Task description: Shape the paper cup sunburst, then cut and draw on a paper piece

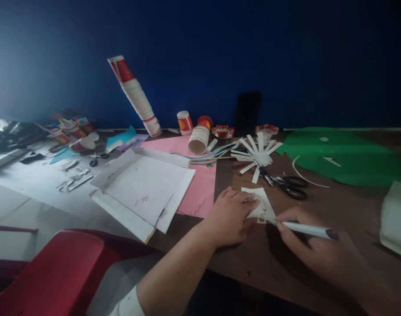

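Note:
A small piece of white paper (261, 202) lies on the brown table, with dark drawn lines on it. My left hand (227, 218) lies over the paper's left side, its fingers resting flat and somewhat apart on it. In my right hand (314, 245) is a white marker (307, 229), pinched near its tip, which meets the paper's lower right edge. Just beyond the paper lie black-handled scissors (294, 186), a silver-and-black pen (264, 172) and a white paper cutout with strips spreading from its middle (261, 158).
Left of my hands are an open white box lid (143, 188) and pink paper (200, 188). A leaning stack of paper cups (136, 97) stands near the blue wall. Green sheet material (345, 156) lies at the right. A red chair (62, 272) is at the lower left.

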A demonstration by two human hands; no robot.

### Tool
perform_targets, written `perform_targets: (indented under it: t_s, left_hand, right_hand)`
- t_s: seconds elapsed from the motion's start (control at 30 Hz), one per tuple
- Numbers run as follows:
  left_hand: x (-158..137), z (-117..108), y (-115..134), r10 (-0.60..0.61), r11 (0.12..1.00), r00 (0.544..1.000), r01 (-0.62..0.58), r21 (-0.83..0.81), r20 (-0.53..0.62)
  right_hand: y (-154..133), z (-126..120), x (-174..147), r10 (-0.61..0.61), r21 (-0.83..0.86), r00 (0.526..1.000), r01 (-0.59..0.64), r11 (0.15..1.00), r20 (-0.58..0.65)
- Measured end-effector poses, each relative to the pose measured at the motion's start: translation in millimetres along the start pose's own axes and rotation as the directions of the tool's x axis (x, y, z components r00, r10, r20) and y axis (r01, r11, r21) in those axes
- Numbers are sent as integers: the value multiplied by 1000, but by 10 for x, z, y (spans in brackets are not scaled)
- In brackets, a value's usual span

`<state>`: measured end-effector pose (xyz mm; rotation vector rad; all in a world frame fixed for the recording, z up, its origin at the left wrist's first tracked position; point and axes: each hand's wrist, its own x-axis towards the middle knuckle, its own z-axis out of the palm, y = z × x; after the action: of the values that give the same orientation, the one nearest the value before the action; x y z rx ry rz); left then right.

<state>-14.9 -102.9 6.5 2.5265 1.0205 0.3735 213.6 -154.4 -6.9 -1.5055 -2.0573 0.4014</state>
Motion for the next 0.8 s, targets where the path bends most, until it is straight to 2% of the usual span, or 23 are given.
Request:
perform_targets:
  t_s: [0.3, 0.43, 0.8]
  left_hand:
    - [6, -15, 7, -5, 1000, 1000, 5, 9, 20]
    - [7, -28, 10, -7, 1000, 999, 6, 16, 32]
    - [8, -33, 24, -13, 999, 999, 12, 31, 48]
  right_hand:
    - [-10, -17, -24, -9, 53, 997, 13, 999, -78]
    - [-37, -15, -10, -58, 50, 994, 63, 997, -89]
    - [-29, -6, -9, -71, 58, 995, 75, 996, -69]
